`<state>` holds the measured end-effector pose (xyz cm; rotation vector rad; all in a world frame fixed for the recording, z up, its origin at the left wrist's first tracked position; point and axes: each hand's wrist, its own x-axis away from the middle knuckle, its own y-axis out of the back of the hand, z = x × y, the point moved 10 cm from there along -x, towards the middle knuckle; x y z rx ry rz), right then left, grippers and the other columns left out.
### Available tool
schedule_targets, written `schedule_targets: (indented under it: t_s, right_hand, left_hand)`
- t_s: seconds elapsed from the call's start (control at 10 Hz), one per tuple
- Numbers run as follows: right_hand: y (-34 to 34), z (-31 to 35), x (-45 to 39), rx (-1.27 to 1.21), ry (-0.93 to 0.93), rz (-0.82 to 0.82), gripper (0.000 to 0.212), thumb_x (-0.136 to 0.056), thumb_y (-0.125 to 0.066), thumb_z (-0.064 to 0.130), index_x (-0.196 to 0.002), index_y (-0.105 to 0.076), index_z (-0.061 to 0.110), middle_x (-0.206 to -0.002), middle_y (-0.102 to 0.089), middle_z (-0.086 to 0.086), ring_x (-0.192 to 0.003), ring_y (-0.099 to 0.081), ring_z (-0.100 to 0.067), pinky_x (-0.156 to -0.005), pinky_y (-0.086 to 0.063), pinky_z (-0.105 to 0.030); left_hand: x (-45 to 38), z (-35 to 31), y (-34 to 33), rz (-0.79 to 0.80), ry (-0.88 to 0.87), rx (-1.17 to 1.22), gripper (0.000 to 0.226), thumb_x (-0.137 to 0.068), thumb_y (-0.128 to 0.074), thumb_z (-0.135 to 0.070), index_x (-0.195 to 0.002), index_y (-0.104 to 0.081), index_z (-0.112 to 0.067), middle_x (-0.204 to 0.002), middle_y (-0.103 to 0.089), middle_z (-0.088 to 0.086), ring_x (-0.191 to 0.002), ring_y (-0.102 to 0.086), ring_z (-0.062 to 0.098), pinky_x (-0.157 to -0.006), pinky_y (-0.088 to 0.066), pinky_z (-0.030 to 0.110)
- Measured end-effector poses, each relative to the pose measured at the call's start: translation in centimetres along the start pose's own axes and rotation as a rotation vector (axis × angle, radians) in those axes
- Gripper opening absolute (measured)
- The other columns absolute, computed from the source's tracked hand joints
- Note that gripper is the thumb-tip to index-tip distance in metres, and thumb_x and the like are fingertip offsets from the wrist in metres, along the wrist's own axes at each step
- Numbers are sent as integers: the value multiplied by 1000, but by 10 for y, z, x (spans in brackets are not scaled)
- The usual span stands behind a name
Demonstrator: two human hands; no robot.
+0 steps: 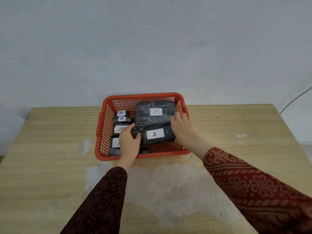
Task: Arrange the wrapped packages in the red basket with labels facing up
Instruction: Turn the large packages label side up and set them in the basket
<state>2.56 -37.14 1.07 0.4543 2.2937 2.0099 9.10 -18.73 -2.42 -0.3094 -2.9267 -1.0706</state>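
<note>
Both hands' grip clamps the "A"-labelled package (158, 134) in the red basket (108, 115).

Person's two arms in view, both clothed in long sleeves of a patterned, batik-like fabric in dark red. Left long patterned dark maroon sleeve (101, 200): appears darker, in shadow; fine repeating lattice of small diamonds and squares in a lighter brownish line; cuff ends at the wrist. Right long patterned red sleeve (256, 188): brighter red with pale pinkish-tan motifs; scrolling angular ornament near the cuff, then narrow diagonal bands, then larger four-petal flower shapes further up. Bare left hand (129, 143) and bare right hand (183, 128) carry no visible rings, watch or gloves.
</note>
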Motion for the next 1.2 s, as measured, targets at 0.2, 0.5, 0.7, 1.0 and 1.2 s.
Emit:
schedule_targets:
  t_s: [0.2,0.5,0.7,1.0,1.2]
  right_hand:
    - [-24,3,-1,90,52,90,72,-74,-77,37,-127,-41,3,-129,-47,-14,-118,-45,-29,-99,-42,-37]
    - [-39,11,7,-102,44,210,78,-72,-81,24,-131,-35,5,-134,-45,-17,-122,-47,-31,-98,-47,-39]
    - [-42,24,30,-325,-16,305,51,-93,-51,43,-126,-51,4,-130,-50,-19,-117,-52,-34,-95,-49,-43]
    - [-65,29,49,-289,-68,461,68,-98,-17,54,-141,-39,6,-149,-35,-25,-135,-37,-38,-110,-36,-46]
    - [-58,26,54,-370,-79,434,73,-95,-19,59,-150,-18,10,-155,-26,-21,-142,-28,-36,-117,-26,-47]
  left_hand:
    - [-4,6,-19,151,18,-107,44,-81,-72,-8,-122,-56,-7,-122,-61,17,-112,-58,31,-95,-47,36]
    - [-2,6,-30,189,-61,-247,51,-78,-77,-19,-124,-60,-5,-125,-43,9,-120,-42,26,-98,-33,22]
    - [-7,1,-33,227,-81,-358,45,-78,-76,-22,-119,-63,-8,-123,-50,11,-121,-45,29,-98,-44,37]
    - [17,-25,-21,120,-299,-488,32,-92,-48,-33,-86,-71,-13,-87,-65,4,-85,-62,22,-62,-43,30]
    - [48,-14,-25,435,-321,-543,49,-98,-33,-47,-134,-54,-20,-135,-58,5,-125,-52,23,-103,-40,38]
